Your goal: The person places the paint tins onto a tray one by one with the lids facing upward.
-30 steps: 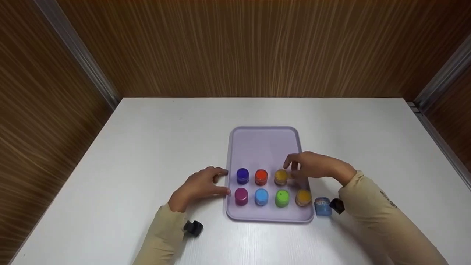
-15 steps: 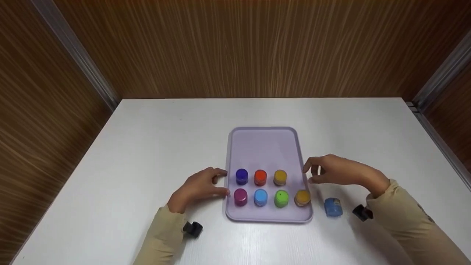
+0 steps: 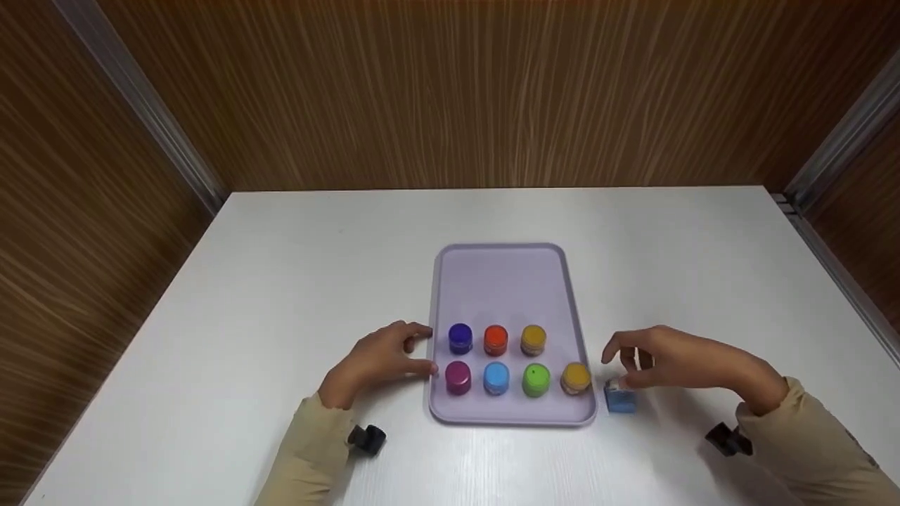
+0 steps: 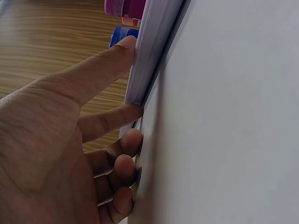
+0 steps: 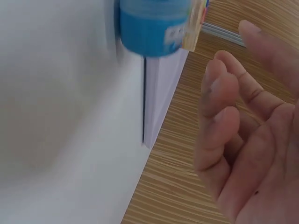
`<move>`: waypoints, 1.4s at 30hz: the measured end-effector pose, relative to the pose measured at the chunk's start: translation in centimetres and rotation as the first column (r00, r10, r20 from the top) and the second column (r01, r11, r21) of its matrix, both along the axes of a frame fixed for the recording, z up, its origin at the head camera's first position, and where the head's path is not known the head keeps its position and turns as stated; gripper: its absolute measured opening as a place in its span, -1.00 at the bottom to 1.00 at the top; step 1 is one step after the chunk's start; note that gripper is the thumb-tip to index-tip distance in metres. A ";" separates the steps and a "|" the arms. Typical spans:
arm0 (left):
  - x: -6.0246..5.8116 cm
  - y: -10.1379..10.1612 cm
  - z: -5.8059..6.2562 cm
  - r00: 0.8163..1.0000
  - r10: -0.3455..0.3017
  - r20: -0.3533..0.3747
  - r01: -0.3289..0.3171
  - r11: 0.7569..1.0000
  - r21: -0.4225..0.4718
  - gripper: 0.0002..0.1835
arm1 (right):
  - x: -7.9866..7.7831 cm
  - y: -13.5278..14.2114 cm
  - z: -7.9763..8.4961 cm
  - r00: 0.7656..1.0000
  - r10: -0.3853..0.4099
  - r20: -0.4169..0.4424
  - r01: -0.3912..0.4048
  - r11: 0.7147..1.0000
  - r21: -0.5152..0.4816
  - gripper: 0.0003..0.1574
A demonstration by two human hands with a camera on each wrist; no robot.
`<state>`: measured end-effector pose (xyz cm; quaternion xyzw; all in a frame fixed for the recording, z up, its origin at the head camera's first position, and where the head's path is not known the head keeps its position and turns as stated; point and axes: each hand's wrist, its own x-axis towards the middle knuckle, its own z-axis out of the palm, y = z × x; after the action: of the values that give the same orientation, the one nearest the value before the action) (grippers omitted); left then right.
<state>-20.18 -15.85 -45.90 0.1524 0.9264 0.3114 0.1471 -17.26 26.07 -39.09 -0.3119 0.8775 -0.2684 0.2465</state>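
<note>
A lilac tray [image 3: 503, 281] carries small paint jars in two rows. The far row has a violet jar [image 3: 460, 339], a red jar [image 3: 496, 340] and a yellow jar [image 3: 533, 340]. Nearer stand magenta [image 3: 458, 378], light blue, green [image 3: 536, 379] and yellow jars. My left hand [image 3: 380, 358] touches the tray's left rim with thumb and index finger; the other fingers bend loosely beside it. A blue jar [image 3: 620, 400] appears to lie on its side on the table, right of the tray. Just above it hovers my right hand [image 3: 675, 358], fingers loosely bent and apart from the jar [image 5: 154, 28].
The white table [image 3: 316, 260] extends around the tray. A wood-grain panel [image 3: 492, 91] stands along its back, with further panels left and right. Black wrist cameras [image 3: 368, 440] hang at both sleeves.
My right hand has moved off the tray to the right, then nearer to me, over the blue jar. The blue jar shifted right, then back towards the tray. The left hand stays put.
</note>
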 end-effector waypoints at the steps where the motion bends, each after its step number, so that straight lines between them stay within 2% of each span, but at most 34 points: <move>1: 0.0 0.0 0.0 1.000 0.002 0.000 -0.002 1.000 -0.004 -0.29 | 0.1 0.2 -0.1 1.000 0.001 0.018 -0.002 1.000 0.004 -0.65; 7: -0.1 0.1 0.0 1.000 0.003 0.001 -0.003 1.000 -0.008 -0.29 | 1.0 1.6 -0.9 0.997 0.025 0.076 -0.025 1.000 -0.005 -0.66; 15: -0.1 0.2 0.0 1.000 -0.002 -0.003 0.002 1.000 -0.010 -0.28 | 1.5 2.5 -1.9 0.996 0.018 0.088 -0.014 0.999 -0.045 -0.68; 33: -0.3 0.1 -0.3 1.000 -0.003 -0.009 0.003 1.000 -0.017 -0.27 | 2.0 2.4 -2.6 0.996 -0.037 0.077 0.038 0.999 -0.006 -0.56; 42: -0.2 0.0 -0.1 1.000 0.003 0.001 -0.003 1.000 -0.012 -0.27 | 2.5 1.8 -2.7 0.998 -0.055 0.026 0.053 0.997 0.062 -0.48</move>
<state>-20.35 -15.82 -46.02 0.1498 0.9283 0.3063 0.1482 -14.78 27.86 -41.75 -0.2765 0.8900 -0.2522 0.2605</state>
